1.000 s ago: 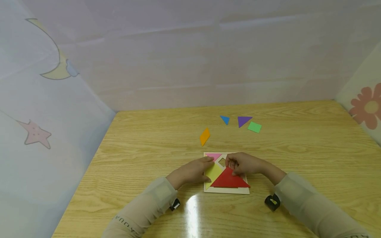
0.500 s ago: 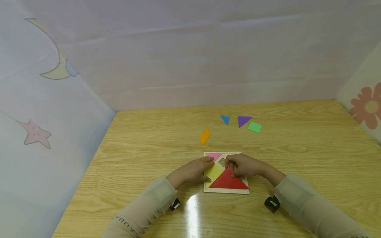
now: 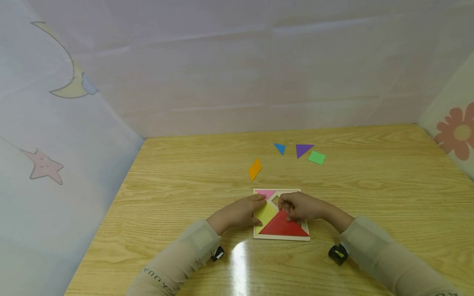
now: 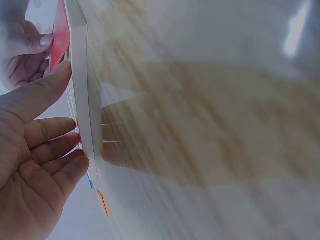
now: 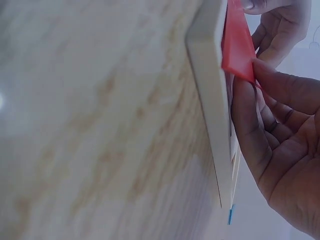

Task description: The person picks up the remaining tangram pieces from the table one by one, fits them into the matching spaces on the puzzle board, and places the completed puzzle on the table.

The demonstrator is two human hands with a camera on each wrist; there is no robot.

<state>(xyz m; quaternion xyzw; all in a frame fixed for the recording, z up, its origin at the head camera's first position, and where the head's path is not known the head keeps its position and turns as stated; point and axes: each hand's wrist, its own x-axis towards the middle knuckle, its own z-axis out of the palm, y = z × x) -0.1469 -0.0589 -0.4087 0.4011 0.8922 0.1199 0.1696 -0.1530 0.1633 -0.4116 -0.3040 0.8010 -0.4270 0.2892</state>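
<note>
A pale wooden tangram tray (image 3: 281, 237) lies on the table, with a yellow triangle (image 3: 265, 213) and a pink triangle (image 3: 264, 193) set in its left side. My left hand (image 3: 242, 211) rests its extended fingers on these pieces at the tray's left edge. Thumb and fingers of my right hand (image 3: 305, 205) pinch a large red triangle (image 3: 279, 225) over the front part of the tray. In the right wrist view the red triangle (image 5: 240, 47) tilts up from the tray rim (image 5: 207, 65). A small square opening shows near the right fingertips.
Beyond the tray, an orange parallelogram (image 3: 255, 169), a blue triangle (image 3: 280, 149), a purple triangle (image 3: 304, 150) and a green square (image 3: 317, 157) lie flat on the wooden table (image 3: 177, 176). Printed cloth walls (image 3: 237, 82) stand along the back and sides.
The red triangle has shifted slightly left and toward the front rim, covering the slot that showed there. My right hand moved with it; the left hand stayed in place.
</note>
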